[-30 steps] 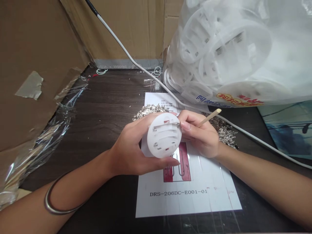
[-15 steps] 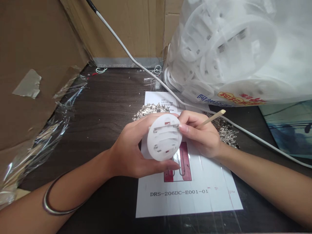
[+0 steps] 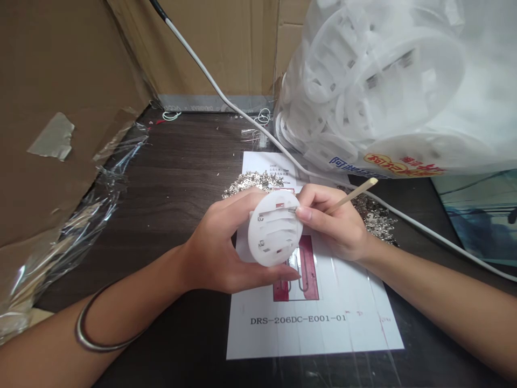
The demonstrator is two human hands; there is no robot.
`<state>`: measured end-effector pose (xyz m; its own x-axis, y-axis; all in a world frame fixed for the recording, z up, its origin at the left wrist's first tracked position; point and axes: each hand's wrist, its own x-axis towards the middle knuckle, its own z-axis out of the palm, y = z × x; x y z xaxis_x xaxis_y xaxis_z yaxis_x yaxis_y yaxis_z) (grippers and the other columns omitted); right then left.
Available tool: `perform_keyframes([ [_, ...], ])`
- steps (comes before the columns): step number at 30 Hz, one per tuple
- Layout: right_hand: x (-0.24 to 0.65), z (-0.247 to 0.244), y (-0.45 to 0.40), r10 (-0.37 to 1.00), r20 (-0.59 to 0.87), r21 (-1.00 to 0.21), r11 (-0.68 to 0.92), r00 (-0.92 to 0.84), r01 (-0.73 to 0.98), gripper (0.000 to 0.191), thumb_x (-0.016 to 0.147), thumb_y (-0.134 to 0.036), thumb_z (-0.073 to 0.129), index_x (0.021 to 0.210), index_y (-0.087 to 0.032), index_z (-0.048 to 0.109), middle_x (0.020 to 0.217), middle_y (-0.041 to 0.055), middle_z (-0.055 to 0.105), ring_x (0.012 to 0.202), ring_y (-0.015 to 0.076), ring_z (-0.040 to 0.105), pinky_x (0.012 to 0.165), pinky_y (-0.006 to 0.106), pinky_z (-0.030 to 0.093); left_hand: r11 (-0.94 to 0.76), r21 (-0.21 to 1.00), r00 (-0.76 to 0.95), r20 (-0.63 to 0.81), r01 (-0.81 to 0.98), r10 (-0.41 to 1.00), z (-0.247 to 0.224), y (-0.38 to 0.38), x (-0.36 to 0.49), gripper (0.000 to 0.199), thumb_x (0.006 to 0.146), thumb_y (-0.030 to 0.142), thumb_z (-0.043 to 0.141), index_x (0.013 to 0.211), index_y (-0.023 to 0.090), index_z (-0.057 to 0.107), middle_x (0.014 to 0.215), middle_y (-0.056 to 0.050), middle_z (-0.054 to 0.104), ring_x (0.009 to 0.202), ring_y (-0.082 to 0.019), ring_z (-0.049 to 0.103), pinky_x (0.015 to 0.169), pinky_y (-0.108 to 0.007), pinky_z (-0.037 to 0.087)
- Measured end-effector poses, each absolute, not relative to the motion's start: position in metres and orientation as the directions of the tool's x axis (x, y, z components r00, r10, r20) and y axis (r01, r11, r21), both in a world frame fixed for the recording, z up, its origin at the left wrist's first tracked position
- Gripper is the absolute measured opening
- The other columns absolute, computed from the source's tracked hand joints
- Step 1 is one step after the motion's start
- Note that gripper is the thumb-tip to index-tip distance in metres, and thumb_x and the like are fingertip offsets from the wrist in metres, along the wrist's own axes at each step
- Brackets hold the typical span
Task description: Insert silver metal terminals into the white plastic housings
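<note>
- The left hand (image 3: 214,242) is curled in a broad C and holds a round white slotted plastic disc (image 3: 277,229) by its edge, fingers on the far side, thumb on the near side.
- The disc is raised above the printed sheet (image 3: 343,291), slotted face toward the viewer. Two metal terminals (image 3: 260,218) sit at its left.
- The right hand (image 3: 335,226) is closed narrowly: thumb and forefinger pinch at a metal piece (image 3: 292,210) by the disc's upper-right edge, while a wooden stick (image 3: 355,195) lies gripped in the same hand.
- The step appears to be seating that metal piece in its slot. The next move seems to call for a firm left grip and a straight push; whether it is fully in, I cannot tell.
- Loose terminals lie in a left pile (image 3: 248,183) and a right pile (image 3: 377,222).
- Near edge of the sheet: "DRS-206DC-E001-01". Its far end starts "206DC", with small, mostly blurred Chinese lines.
- The clear plastic bag (image 3: 484,97), far right, holds similar discs and bears blue, red and yellow Chinese lettering, too distorted to read surely.
</note>
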<state>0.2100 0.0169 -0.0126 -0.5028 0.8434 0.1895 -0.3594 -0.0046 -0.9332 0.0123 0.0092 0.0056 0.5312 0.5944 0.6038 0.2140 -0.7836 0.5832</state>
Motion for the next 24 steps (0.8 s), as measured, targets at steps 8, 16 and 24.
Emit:
perform_keyframes([
  [8,0.210,-0.013,0.017,0.851,0.177,-0.936,-0.010,-0.495,-0.353,0.023,0.087,-0.028,0.067,0.070,-0.016,0.057,0.058,-0.0030,0.051,0.052,0.0079,0.044,0.049,0.023,0.032,-0.799,0.555,0.502,0.635,0.232,0.587,0.001,0.010,0.015,0.055,0.067,0.042,0.083,0.105,0.012,0.058,0.083,-0.005,0.065,0.076,-0.018,0.065,0.064,-0.030,0.057],
  [16,0.204,-0.018,0.014,0.963,0.175,-0.953,0.113,-0.206,-0.281,0.022,0.094,-0.033,0.055,0.081,-0.018,0.063,0.062,-0.0016,0.057,0.042,0.0060,0.030,0.040,0.024,0.020,-0.717,0.563,0.379,0.611,0.410,0.696,-0.001,0.003,0.014,0.069,0.068,0.042,0.083,0.122,0.014,0.050,0.110,-0.009,0.069,0.098,-0.020,0.069,0.081,-0.029,0.060],
  [24,0.254,0.051,0.024,0.878,0.144,-0.592,0.446,-0.457,0.671,0.018,0.085,-0.019,0.062,0.068,-0.017,0.066,0.048,-0.0037,0.050,0.040,0.0065,0.038,0.041,0.024,0.024,-0.633,0.596,0.305,0.563,0.494,0.768,-0.005,0.002,0.017,0.080,0.064,0.049,0.083,0.128,0.017,0.047,0.115,-0.009,0.068,0.097,-0.024,0.070,0.074,-0.031,0.062],
])
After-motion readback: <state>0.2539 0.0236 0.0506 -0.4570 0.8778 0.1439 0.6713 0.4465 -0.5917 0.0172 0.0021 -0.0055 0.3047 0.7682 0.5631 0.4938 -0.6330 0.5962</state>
